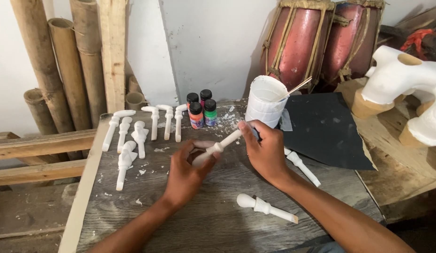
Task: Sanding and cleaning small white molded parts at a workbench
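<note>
Both hands grip one white carved peg [218, 148] above the grey wooden counter [213, 220]. The left hand [187, 173] has its fingers [204, 144] curled together around the thick rounded end, thumb over the top. The right hand [265, 150] has its fingers [244, 130] pinched on the thin end of the same peg, so the peg runs at a slant between the two hands, low at the left and high at the right.

Just behind the right hand's fingers stands a white plastic cup [266, 100] with a thin stick [295, 88] leaning out of it. Under the right wrist a second white peg [301, 166] pokes out toward the counter's right edge, partly hidden by the hand. Nearer the person, below both hands, a third peg [266, 207] lies flat and apart from them.

Behind the left hand's fingers four small paint bottles [201, 110] with black caps stand close together; the front two show orange and green. Well to the left of the left hand a set of white carved pieces [138, 133] lies in rough rows. White chips are scattered across the counter between the bottles and the hands.

To the right of the right hand a dark sheet [328, 131] lies on the counter. Beyond it sits a large white carved form [401, 77]. At the back stand two red drums [321, 42] and, far left, bamboo poles [63, 65].
</note>
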